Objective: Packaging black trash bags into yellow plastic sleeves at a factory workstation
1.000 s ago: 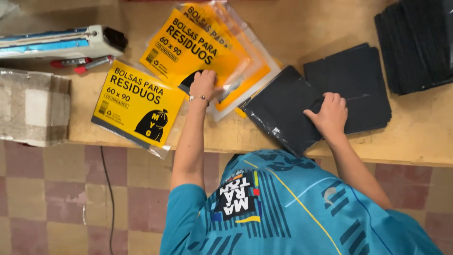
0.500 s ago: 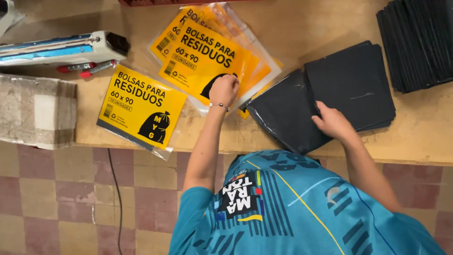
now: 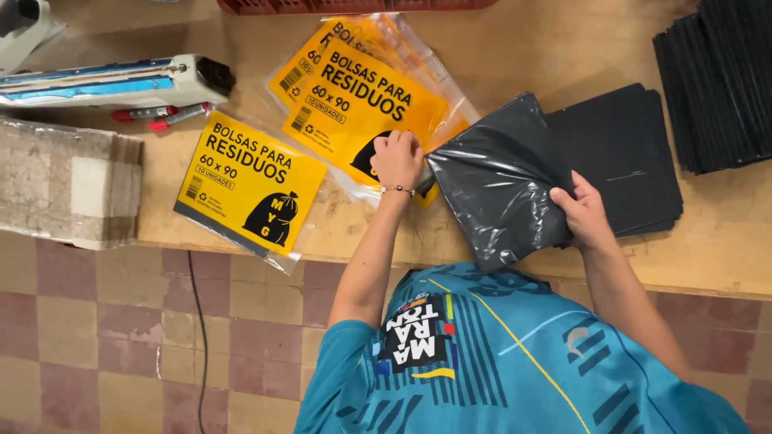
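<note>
Right hand (image 3: 585,215): fingers closing on the edge of a folded black plastic bag (image 3: 494,181), lifting it off a stack of folded black bags (image 3: 635,161) lying just beyond the fingertips on the wooden table (image 3: 555,56).

Left hand (image 3: 396,159): fingers curled, pressing down on a yellow-labelled clear packet (image 3: 362,100) topping a small pile; whether they are gripping it cannot be told.

A separate yellow packet (image 3: 249,189) is lying left of these fingers, overhanging the table edge.

A heat sealer (image 3: 112,80) and two red pens (image 3: 157,118) are sitting farther left.

A second black stack (image 3: 724,80) is resting well beyond the right fingers.
</note>
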